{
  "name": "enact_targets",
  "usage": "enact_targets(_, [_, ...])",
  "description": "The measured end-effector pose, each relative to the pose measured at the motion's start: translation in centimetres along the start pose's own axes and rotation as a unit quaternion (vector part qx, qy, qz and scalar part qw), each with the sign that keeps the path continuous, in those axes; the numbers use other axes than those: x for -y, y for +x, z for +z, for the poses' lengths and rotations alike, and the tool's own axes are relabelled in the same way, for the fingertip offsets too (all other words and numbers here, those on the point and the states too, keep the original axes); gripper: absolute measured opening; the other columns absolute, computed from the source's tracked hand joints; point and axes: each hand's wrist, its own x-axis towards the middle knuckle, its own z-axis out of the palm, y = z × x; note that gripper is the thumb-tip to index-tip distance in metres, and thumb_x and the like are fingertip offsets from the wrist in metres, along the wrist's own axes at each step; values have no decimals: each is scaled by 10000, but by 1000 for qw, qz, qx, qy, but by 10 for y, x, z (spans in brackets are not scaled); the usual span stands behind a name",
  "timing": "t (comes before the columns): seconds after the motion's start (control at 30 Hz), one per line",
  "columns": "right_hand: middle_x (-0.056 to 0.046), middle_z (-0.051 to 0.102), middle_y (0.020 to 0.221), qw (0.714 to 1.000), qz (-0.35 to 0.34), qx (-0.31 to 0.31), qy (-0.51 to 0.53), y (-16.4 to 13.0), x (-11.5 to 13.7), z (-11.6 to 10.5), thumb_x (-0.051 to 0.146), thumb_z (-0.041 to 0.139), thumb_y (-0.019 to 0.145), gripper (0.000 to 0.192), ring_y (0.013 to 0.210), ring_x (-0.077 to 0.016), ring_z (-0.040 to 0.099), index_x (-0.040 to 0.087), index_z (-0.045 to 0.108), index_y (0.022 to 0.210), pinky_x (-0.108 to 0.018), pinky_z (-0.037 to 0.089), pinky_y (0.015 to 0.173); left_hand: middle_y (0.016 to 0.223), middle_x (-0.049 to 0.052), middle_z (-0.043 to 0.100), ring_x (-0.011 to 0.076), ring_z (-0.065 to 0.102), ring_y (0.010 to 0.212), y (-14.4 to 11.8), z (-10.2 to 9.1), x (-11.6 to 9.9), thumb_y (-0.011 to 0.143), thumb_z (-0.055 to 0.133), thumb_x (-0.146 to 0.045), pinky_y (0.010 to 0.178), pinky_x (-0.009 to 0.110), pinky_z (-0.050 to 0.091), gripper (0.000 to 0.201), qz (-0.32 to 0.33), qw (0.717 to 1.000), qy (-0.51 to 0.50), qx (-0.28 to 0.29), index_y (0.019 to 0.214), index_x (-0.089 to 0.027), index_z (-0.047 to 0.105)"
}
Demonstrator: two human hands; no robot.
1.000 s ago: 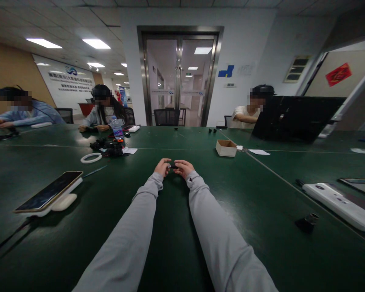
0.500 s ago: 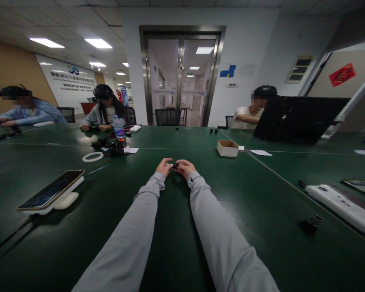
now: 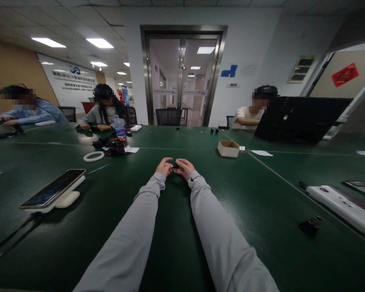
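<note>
Your left hand (image 3: 163,166) and right hand (image 3: 185,167) meet far out over the green surface (image 3: 261,194), fingers pinched shut on either end of a small dark part (image 3: 174,166). Its long axis runs left-right between them, equally near both hands.

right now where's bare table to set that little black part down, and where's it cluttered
Both hands, left hand and right hand, pinch the small black part. Bare green table lies ahead of them, up to the cardboard box, and between the left sleeve and the phone. Crowded: the black parts pile by the white ring.
</note>
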Motion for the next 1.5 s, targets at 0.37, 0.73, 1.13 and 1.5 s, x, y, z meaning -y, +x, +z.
enact_targets(0.37, [5, 591, 519, 998, 13, -15, -52, 1, 1, -1, 142, 619, 701, 106, 394, -84, 529, 145, 546, 778, -146, 408, 323, 443, -66, 449, 55, 362, 331, 0, 0, -2, 728, 456, -205, 354, 157, 260, 336, -6, 1000, 26, 6, 1055, -164, 519])
enact_targets(0.73, [15, 585, 514, 999, -4, -3, -40, 4, -2, -4, 61, 629, 608, 141, 419, -91, 548, 149, 584, 710, -149, 419, 334, 446, -51, 446, 55, 370, 347, 1, 1, -2, 761, 428, -223, 361, 156, 276, 282, -18, 999, 46, 15, 996, -142, 561])
enact_targets(1.13, [15, 587, 492, 999, -12, 16, -32, 5, -5, -4, 36, 597, 578, 163, 402, -85, 539, 142, 585, 700, -144, 418, 346, 406, -58, 423, 58, 359, 325, -1, 3, -4, 756, 394, -191, 359, 158, 282, 272, -34, 997, 56, 29, 962, -136, 564])
enact_targets(1.5, [18, 584, 485, 999, -14, 19, -28, 4, -4, -4, 45, 606, 565, 165, 411, -88, 544, 150, 596, 693, -146, 423, 345, 453, -49, 470, 56, 383, 340, 1, 1, 2, 748, 428, -235, 359, 158, 289, 265, -10, 998, 66, 16, 958, -173, 579])
